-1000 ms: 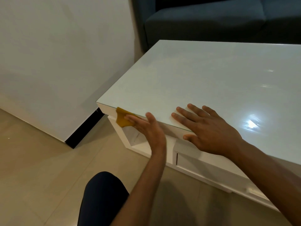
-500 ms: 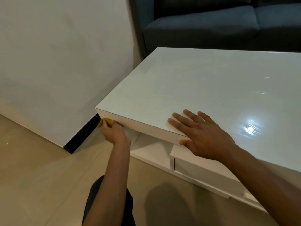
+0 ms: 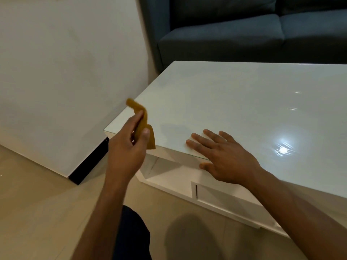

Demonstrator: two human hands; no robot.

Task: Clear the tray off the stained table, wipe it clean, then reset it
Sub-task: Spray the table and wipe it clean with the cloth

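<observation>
The yellow cloth (image 3: 143,124) is pinched between thumb and fingers of the left hand (image 3: 127,149), lifted at the near left corner of the white table (image 3: 234,102). The right hand (image 3: 223,156) lies flat, fingers spread, on the table's near edge. A dark sofa (image 3: 244,32) stands behind.

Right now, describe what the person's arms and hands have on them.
Nothing is worn on either: left hand and right hand are bare, with no gloves, rings, watch or bands showing. Both forearms are bare as far as the frame's bottom edge, with no sleeves in view.
</observation>
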